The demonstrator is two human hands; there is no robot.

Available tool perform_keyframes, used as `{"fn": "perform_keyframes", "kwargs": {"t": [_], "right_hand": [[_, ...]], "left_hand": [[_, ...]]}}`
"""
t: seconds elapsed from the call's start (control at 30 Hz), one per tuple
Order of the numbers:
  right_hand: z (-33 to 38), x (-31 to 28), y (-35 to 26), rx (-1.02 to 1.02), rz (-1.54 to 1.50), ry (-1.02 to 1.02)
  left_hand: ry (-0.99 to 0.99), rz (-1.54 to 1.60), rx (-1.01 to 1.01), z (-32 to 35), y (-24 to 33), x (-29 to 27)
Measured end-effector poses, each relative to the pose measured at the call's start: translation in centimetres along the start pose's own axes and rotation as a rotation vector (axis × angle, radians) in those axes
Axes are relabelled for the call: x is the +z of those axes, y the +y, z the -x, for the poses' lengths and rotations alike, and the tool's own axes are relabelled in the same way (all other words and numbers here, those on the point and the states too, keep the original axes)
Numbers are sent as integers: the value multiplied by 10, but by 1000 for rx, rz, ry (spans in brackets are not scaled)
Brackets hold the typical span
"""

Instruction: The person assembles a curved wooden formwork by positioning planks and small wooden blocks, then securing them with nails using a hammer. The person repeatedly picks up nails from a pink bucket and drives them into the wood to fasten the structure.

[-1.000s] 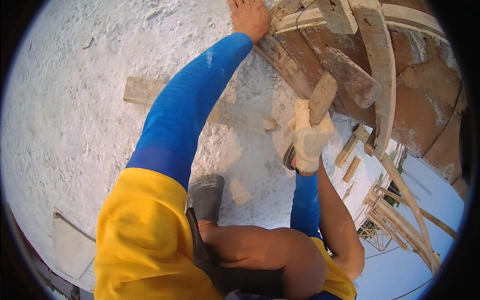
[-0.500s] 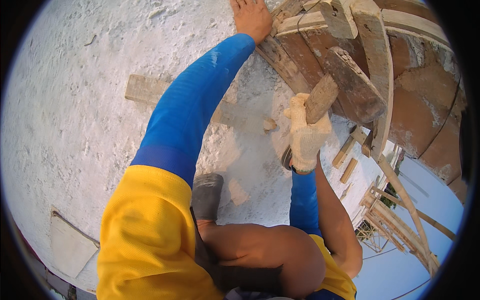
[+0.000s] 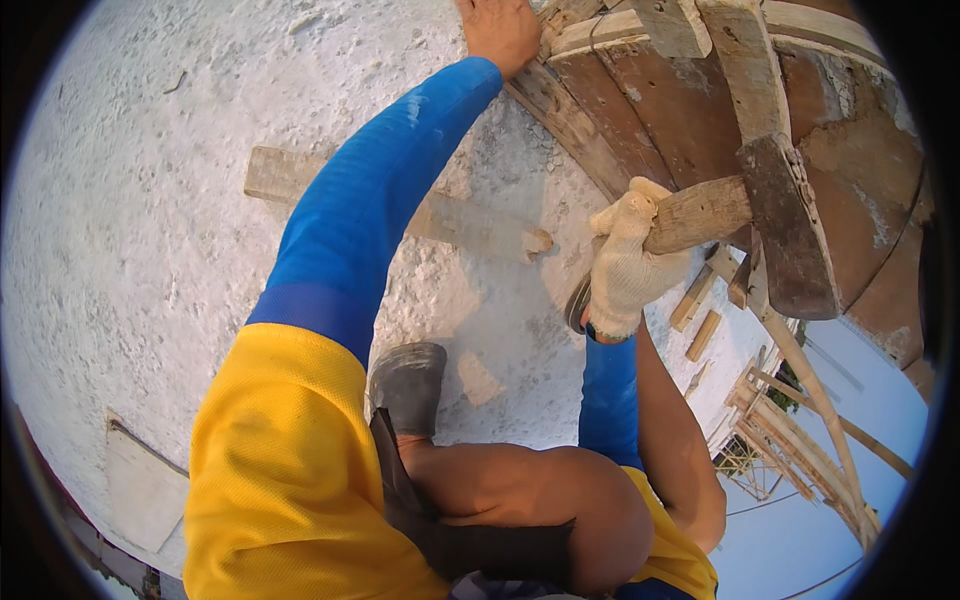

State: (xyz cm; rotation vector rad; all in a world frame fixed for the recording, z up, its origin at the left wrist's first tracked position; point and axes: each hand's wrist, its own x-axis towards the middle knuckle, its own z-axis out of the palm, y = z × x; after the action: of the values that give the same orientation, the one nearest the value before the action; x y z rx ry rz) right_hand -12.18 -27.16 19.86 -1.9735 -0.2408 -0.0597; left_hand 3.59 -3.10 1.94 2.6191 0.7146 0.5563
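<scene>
My right hand (image 3: 638, 258), in a cream knitted glove, is closed round the thick wooden handle of a hammer (image 3: 790, 235). The hammer's dark, block-shaped head stands out to the right, in front of a curved brown panel form (image 3: 650, 120) framed with timber. At the top of the view my bare left hand (image 3: 503, 32) lies flat, fingers stretched out, beside the foot of the form where a wooden board (image 3: 570, 125) runs along its base. The ends of those fingers are cut off by the picture's edge.
A loose plank (image 3: 470, 225) lies on the rough whitish ground, passing under my left arm. Short wood pieces (image 3: 703, 335) lie beyond my right hand. Timber poles and scaffolding (image 3: 780, 430) stand at the lower right. A flat pale panel (image 3: 145, 485) is at the lower left.
The hammer has swung over to the right, its head now farther from the board at the form's base. My right wrist has turned with it; my left hand has hardly moved.
</scene>
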Motion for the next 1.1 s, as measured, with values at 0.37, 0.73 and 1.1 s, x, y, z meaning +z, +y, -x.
{"fn": "perform_keyframes", "kwargs": {"t": [0.37,0.73,1.1], "right_hand": [[-5,10,-19,85,289,-186],[-8,16,17,129,554,-370],[-3,19,5,365,248,-283]], "left_hand": [[54,121,-74,-2,4,-18],[295,75,22,-6,1,-7],[222,500,-95,-10,-8,11]]}}
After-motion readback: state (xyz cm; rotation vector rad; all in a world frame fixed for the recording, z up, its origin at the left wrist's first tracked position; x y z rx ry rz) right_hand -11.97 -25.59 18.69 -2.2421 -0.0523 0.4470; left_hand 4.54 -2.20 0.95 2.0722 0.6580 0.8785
